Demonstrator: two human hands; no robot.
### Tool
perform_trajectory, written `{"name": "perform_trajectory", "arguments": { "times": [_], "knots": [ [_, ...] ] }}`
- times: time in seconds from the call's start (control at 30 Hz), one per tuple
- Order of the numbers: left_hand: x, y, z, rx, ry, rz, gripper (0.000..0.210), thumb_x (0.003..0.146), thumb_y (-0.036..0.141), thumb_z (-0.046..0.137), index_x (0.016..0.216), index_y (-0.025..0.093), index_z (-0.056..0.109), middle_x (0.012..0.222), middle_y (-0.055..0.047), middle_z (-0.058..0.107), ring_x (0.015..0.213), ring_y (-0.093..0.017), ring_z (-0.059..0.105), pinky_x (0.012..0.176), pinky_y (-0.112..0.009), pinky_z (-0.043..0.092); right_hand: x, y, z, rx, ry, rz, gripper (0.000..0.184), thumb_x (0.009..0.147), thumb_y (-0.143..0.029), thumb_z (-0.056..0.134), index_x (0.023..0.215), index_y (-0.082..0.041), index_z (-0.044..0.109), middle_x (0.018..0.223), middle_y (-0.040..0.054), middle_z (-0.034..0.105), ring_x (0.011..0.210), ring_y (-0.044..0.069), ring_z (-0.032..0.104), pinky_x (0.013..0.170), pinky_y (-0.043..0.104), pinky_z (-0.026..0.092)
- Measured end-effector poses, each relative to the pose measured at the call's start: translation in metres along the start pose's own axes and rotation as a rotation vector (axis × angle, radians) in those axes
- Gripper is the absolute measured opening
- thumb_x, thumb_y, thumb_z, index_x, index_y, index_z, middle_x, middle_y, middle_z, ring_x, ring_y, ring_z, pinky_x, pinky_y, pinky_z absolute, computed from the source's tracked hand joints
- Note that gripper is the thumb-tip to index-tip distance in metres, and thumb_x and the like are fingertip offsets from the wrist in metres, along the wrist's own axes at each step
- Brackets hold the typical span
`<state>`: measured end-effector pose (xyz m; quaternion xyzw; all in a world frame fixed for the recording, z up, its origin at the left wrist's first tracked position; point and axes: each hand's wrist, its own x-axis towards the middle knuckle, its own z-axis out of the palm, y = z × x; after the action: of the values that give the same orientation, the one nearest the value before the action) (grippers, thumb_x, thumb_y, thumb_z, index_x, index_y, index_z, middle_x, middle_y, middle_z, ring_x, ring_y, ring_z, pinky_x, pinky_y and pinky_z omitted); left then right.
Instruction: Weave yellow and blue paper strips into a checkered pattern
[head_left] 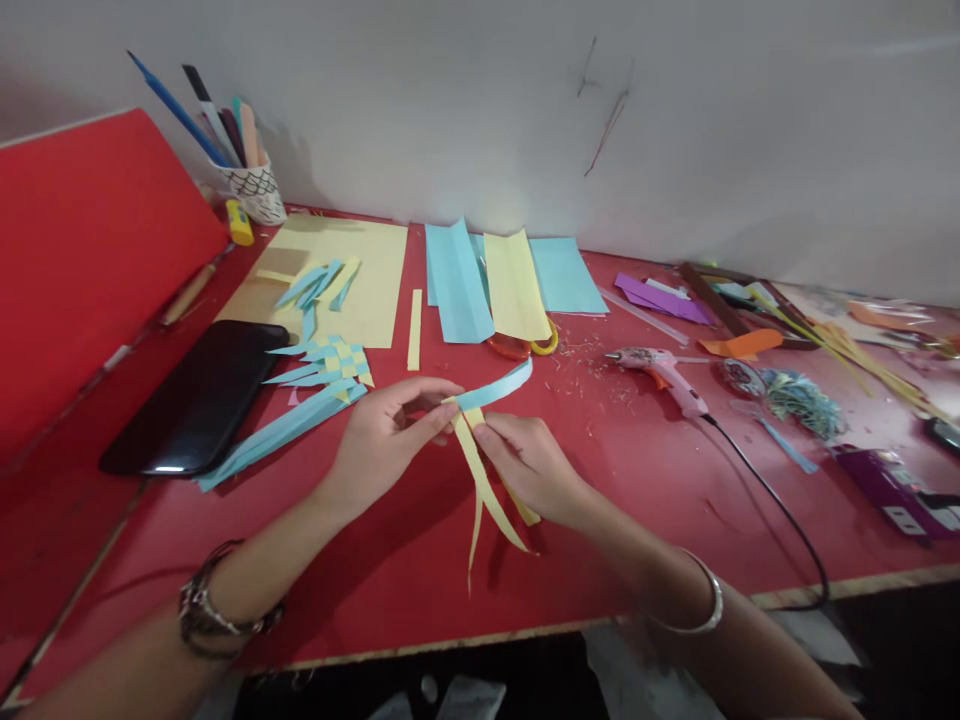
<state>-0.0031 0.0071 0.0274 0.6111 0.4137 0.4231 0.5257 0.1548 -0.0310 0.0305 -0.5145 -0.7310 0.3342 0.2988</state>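
My left hand (397,430) pinches the crossing of a blue paper strip (499,386) and yellow paper strips (480,470) between thumb and fingers. Close beside it, my right hand (529,460) is closed on a yellow strip near the same crossing. The blue strip curves up to the right; the yellow ones hang down toward me, one with a thin split tail. Left of my hands lies a woven blue and yellow paper piece (330,362), with long blue strips (289,432) below it. My fingers cover part of the crossing.
A black phone (202,400) lies at the left, near a red panel (105,220). Folded blue paper (457,285) and yellow paper (517,285) lie over scissors (551,338) at the back. A pink glue gun (660,375) with a cord rests at the right.
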Motion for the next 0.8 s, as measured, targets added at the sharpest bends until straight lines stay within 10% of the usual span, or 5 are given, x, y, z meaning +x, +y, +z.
{"name": "perform_trajectory", "arguments": {
  "times": [0.23, 0.8],
  "knots": [
    [-0.0004, 0.0003, -0.0005, 0.058, -0.013, 0.021, 0.018, 0.071, 0.032, 0.062, 0.08, 0.017, 0.065, 0.066, 0.0, 0.066, 0.054, -0.011, 0.059, 0.053, -0.018, 0.051, 0.0005, 0.001, -0.0015, -0.099, 0.003, -0.027, 0.031, 0.086, -0.027, 0.033, 0.06, -0.017, 0.045, 0.054, -0.003, 0.042, 0.05, 0.008, 0.039, 0.051, 0.021, 0.032],
    [-0.0018, -0.0054, 0.0008, 0.129, -0.12, 0.111, 0.017, 0.077, 0.025, 0.057, 0.087, 0.018, 0.068, 0.068, 0.0, 0.063, 0.06, -0.01, 0.057, 0.055, -0.017, 0.049, 0.0052, -0.0005, 0.0075, 0.589, 0.229, 0.258, 0.018, 0.072, -0.034, 0.055, 0.066, -0.016, 0.056, 0.063, -0.0004, 0.061, 0.065, 0.013, 0.058, 0.064, 0.027, 0.046]
  ]
}}
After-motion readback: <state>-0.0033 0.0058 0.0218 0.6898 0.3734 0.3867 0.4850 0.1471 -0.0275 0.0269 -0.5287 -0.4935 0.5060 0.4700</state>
